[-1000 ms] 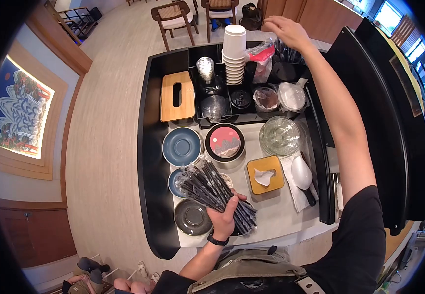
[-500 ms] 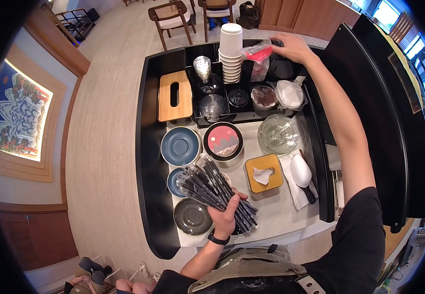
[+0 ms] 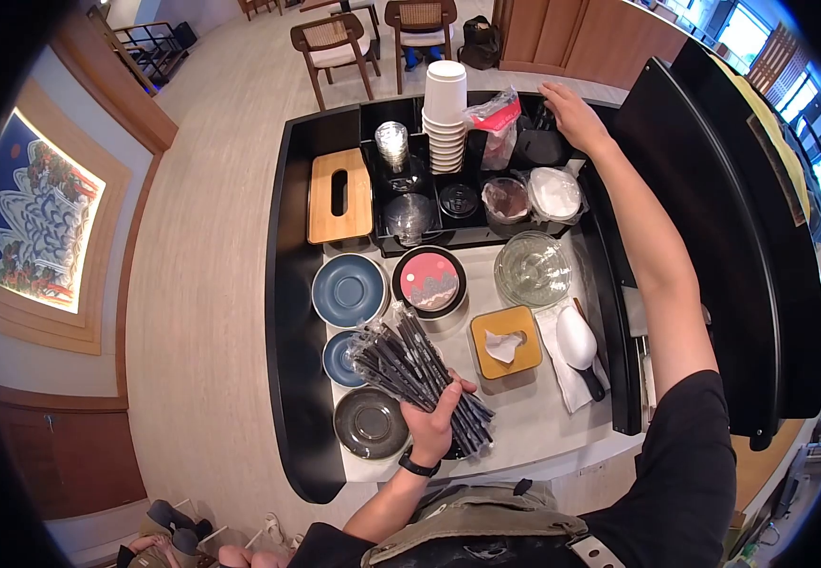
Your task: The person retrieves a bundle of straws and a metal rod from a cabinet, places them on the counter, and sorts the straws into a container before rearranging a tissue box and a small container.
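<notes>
My left hand (image 3: 432, 421) is closed around a bundle of black straws (image 3: 410, 364) in clear wrappers, held above the saucers at the counter's near left. At the back right of the black organizer (image 3: 401, 248), my right hand (image 3: 573, 118) reaches down with bent fingers over a compartment of dark items. Its fingertips are partly hidden, and what they pinch cannot be made out. Just left of that hand, a clear plastic bag with a red band (image 3: 498, 118) stands in a compartment. A tall stack of white paper cups (image 3: 445, 123) rises beside the bag.
Blue saucers (image 3: 349, 290), a dark saucer (image 3: 370, 422) and a round pink-topped container (image 3: 429, 282) stand on the left. Glass lids or bowls (image 3: 532, 270), a yellow tissue box (image 3: 505, 362) and a white scoop (image 3: 576, 341) are on the right. A wooden-topped box (image 3: 339, 204) sits back left.
My right hand has moved away from the red-banded bag, slightly right and down into the compartment. The bag now stands more upright. My left hand still holds the straws in nearly the same place.
</notes>
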Motion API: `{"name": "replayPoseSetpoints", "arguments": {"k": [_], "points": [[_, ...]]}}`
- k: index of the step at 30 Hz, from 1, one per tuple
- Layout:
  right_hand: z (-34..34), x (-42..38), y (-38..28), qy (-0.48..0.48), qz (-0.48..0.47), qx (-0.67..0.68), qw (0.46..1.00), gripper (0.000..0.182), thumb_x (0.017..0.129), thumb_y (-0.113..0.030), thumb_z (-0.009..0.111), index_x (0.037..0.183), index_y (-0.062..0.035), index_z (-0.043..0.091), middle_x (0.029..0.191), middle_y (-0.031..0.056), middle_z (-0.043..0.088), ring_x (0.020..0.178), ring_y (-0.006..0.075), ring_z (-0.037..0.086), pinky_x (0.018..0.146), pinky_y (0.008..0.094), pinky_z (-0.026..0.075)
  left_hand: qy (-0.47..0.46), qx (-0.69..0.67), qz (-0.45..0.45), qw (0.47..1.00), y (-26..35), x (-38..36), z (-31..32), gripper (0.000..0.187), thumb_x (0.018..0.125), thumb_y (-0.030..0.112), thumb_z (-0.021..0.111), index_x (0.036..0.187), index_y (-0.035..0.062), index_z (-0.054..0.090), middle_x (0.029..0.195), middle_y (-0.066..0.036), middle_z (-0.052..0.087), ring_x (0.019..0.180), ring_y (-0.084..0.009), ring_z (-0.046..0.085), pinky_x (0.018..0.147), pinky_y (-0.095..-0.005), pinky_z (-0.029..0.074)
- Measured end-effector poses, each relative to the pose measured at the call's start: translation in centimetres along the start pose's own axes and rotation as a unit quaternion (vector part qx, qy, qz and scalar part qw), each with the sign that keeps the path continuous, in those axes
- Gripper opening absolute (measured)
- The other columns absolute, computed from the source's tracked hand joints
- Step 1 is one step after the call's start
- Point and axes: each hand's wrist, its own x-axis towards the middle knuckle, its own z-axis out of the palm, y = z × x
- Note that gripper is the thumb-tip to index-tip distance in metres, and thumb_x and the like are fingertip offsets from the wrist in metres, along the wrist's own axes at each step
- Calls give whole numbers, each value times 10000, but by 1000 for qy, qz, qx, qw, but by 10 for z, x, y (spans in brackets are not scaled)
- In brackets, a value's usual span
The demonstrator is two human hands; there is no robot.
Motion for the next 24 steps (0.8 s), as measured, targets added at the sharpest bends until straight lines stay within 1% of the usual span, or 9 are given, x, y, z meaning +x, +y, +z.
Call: {"name": "replayPoseSetpoints", "arguments": {"k": [5, 8, 14, 16, 17, 18, 20, 22, 24], "points": [[-16, 7, -17, -51, 100, 23, 993, 460, 1061, -310, 543, 1453, -68, 535, 1499, 159, 544, 1424, 369, 459, 1197, 433, 352, -12, 13, 8, 1000, 3, -3, -1, 157, 963, 60, 680, 1071, -40, 624, 932, -88, 695, 869, -192, 714, 822, -339, 573], [-41, 14, -34, -5, 120, 110, 987, 521, 1046, -404, 564, 1451, -79, 545, 1493, 149, 560, 1432, 358, 460, 1220, 447, 314, -15, 31, 7, 999, 7, -7, 0, 132, 967, 64, 674, 1047, -34, 637, 912, -83, 707, 858, -177, 712, 809, -325, 569], [-149, -67, -174, 265, 171, 271, 910, 315, 1017, -205, 640, 1284, -43, 683, 1279, 140, 704, 1214, 287, 658, 1063, 390, 479, -27, 61, 10, 998, 5, -11, 3, 129, 962, 76, 681, 1015, -38, 653, 875, -79, 726, 812, -166, 715, 769, -306, 563], [-164, -122, -231, 245, 213, 444, 835, 249, 991, -102, 654, 1219, -21, 709, 1188, 113, 728, 1086, 204, 688, 953, 317, 524, -34, 60, 19, 997, 4, -13, 7, 132, 965, 84, 682, 1011, -36, 651, 870, -72, 728, 810, -165, 715, 768, -305, 562], [-172, -157, -261, 172, 253, 463, 832, 246, 981, -89, 654, 1208, -7, 704, 1169, 99, 724, 1048, 162, 679, 924, 293, 530, -42, 65, 22, 997, 4, -14, 10, 127, 962, 79, 684, 1017, -31, 651, 878, -72, 730, 815, -163, 713, 772, -303, 561], [-167, -188, -277, 106, 200, 471, 853, 280, 971, -111, 671, 1229, -6, 700, 1189, 101, 724, 1108, 185, 672, 974, 319, 514, -52, 71, 24, 996, 3, -16, 11, 123, 960, 75, 687, 1022, -25, 650, 887, -73, 733, 819, -160, 711, 777, -300, 561], [-161, -239, -324, -56, 207, 542, 813, 479, 938, -188, 734, 1370, -16, 618, 1312, 120, 678, 1242, 210, 624, 1089, 368, 448, -95, 71, 21, 993, -1, -20, 14, 163, 929, 35, 701, 1069, -29, 647, 949, -72, 721, 854, -170, 715, 797, -314, 572], [-145, -278, -360, -118, 231, 609, 749, 554, 932, -224, 757, 1402, 0, 566, 1330, 120, 657, 1216, 186, 619, 1072, 351, 459, -138, 83, 14, 987, -12, -28, 13, 215, 899, -10, 708, 1104, -31, 645, 992, -68, 715, 889, -174, 716, 826, -325, 579], [-139, -305, -386, -140, 288, 697, 641, 556, 940, -266, 767, 1372, 19, 564, 1253, 97, 676, 1136, 152, 625, 1014, 323, 488, -181, 105, 10, 978, -27, -36, 10, 267, 869, -59, 707, 1127, -30, 645, 1015, -61, 714, 924, -173, 714, 866, -330, 581]]}}
